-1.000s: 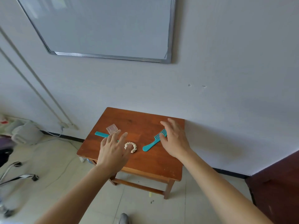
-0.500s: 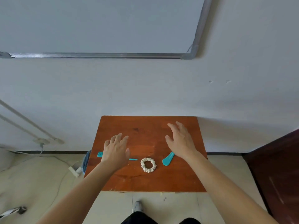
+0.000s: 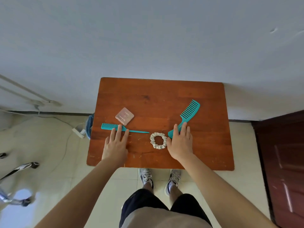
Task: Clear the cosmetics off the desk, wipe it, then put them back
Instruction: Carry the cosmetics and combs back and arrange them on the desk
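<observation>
While both grips lie flat with fingers straight, four items sit on the brown wooden bench (image 3: 164, 96):
- teal tail comb (image 3: 108, 125), fine-toothed, under the left grip (image 3: 116, 145) fingertips
- square pink compact (image 3: 124, 116), just behind it
- cream ruffled scrunchie (image 3: 158, 140), centre front
- teal wide-tooth comb (image 3: 189, 112), angled, handle under the right grip (image 3: 180, 143)

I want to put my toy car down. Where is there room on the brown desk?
The far strip of the brown wooden desk, between the wall and the square pink compact, is bare. So is the right side beyond the teal wide-tooth comb. The middle row is crowded: teal tail comb, cream fabric scrunchie, left hand and right hand.
</observation>
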`<state>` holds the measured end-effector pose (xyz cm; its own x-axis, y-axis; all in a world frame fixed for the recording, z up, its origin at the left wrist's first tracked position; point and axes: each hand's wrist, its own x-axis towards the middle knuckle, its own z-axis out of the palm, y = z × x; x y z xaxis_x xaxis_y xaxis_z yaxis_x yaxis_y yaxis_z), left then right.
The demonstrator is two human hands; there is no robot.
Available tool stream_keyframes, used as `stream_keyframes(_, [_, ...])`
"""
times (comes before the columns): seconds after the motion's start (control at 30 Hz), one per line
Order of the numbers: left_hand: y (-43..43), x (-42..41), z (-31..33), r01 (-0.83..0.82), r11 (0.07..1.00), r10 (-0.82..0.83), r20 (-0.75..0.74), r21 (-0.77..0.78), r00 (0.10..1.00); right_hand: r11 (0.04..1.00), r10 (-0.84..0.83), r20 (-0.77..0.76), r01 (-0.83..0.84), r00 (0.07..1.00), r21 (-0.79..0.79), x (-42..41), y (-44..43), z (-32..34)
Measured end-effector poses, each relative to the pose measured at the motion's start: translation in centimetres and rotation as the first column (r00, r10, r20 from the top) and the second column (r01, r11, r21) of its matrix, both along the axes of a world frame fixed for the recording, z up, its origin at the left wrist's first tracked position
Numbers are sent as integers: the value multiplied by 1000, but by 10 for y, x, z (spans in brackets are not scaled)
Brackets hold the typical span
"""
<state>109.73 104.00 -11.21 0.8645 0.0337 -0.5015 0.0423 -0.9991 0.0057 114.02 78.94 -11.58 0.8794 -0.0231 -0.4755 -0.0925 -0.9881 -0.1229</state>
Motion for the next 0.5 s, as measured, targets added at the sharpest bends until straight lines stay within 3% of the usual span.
stream_keyframes(0.13, [-3,12,-5,49,999,-48,61,-6,997,985,149,138,-159,979,64,4,11,-4])
stream_keyframes(0.3, [-14,19,-4,193,980,-196,86,39,977,973,39,313,-108,949,205,17,2,0])
stream_keyframes(0.4, [-19,21,-1,188,982,-188,112,12,976,959,-77,286,-8,955,284,20,-4,3])
stream_keyframes(0.5, [-23,23,4,108,993,-99,138,-56,986,891,-293,101,234,951,390,26,-10,5])
